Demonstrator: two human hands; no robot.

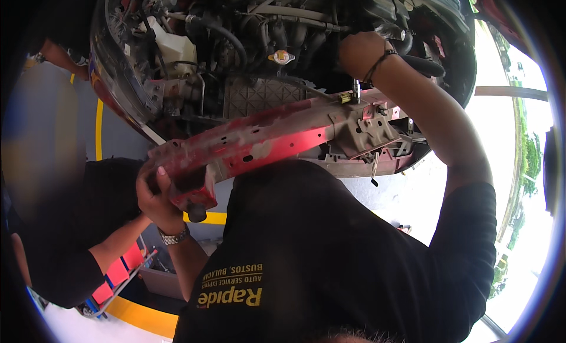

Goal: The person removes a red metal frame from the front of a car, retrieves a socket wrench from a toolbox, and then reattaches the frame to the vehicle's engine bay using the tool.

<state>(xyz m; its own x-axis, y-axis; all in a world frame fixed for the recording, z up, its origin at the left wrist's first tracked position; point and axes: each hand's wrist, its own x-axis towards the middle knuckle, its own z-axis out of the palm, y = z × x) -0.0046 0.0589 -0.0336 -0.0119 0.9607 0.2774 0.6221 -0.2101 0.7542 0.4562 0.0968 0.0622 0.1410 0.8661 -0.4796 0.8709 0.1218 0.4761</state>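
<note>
Beyond, the open engine bay (277, 15) is showing; I'm seeing the red beam (283, 141) slanting up rightward from the left hand (154, 198), which is clasping its lower end; the right hand (361, 55) is sitting nearer its other end, hold unclear.

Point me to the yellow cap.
In the head view, the yellow cap sits at upper centre, left of the right hand and above the dark gridded panel.

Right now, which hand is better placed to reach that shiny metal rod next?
Probably the right hand: it's just above the shiny rod. The left hand is farther away, busy gripping the red bar at its left end.
</note>
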